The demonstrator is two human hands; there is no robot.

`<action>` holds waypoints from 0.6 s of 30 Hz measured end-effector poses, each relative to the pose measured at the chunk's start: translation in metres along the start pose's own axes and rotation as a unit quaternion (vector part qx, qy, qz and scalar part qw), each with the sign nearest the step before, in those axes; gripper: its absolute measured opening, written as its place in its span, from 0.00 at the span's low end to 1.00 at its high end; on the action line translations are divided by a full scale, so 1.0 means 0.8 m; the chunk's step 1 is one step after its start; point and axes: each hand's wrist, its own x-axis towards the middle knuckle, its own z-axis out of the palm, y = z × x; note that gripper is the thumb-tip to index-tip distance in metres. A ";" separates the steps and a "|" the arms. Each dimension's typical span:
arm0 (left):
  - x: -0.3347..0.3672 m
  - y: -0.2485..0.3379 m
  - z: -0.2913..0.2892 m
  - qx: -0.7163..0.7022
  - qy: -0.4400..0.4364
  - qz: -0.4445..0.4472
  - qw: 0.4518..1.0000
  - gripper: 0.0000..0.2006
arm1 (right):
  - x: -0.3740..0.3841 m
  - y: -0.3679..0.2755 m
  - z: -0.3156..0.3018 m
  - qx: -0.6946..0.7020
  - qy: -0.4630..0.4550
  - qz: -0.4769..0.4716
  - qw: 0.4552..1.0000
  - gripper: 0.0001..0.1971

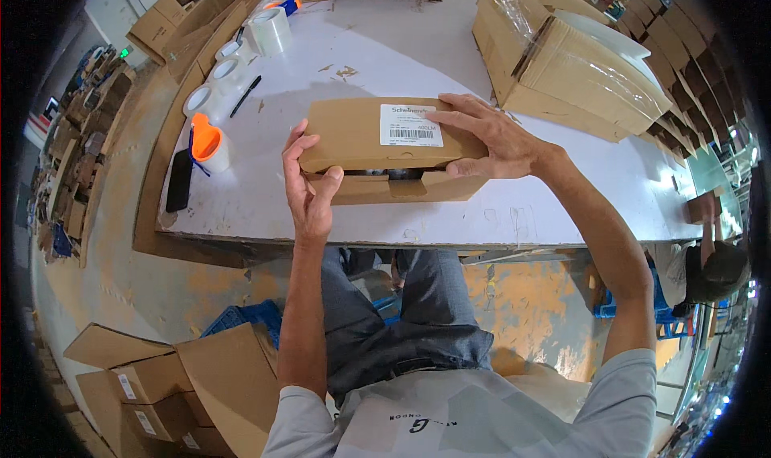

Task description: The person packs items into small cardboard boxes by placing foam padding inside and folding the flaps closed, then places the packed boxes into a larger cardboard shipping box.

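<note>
A small brown cardboard box [347, 129] lies in front of me near the table's front edge. A white printed label [410, 137] is stuck on its lid. Between the lid and the front wall runs a narrow gap, with something dark inside that I cannot make out. My left hand [308, 189] grips the box's left end, thumb on the front edge and fingers around the side. Over the right end lies my right hand [507, 143], fingers on the lid and thumb at its front edge beside the gap.
On the table's left stand tape rolls [269, 32], an orange-and-white tape dispenser [209, 146], a black pen [245, 97] and a dark phone [179, 182]. A large carton [554, 69] sits at the back right. An open carton [233, 378] of boxes stands lower left. Another person [715, 269] is far right.
</note>
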 end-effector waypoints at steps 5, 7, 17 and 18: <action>-0.002 -0.002 0.001 0.006 0.006 0.001 1.000 0.25 | 0.004 -0.001 -0.007 0.034 -0.019 0.014 0.999 0.44; -0.003 -0.003 -0.001 -0.006 0.003 0.005 1.000 0.25 | 0.003 -0.001 -0.004 0.040 -0.025 0.024 0.999 0.43; -0.002 -0.002 -0.012 -0.021 -0.012 0.009 1.000 0.17 | -0.015 0.000 0.020 -0.075 0.060 -0.050 0.994 0.42; -0.001 0.000 -0.013 -0.004 -0.022 0.024 0.999 0.17 | -0.016 -0.001 0.019 -0.105 0.054 -0.058 0.991 0.42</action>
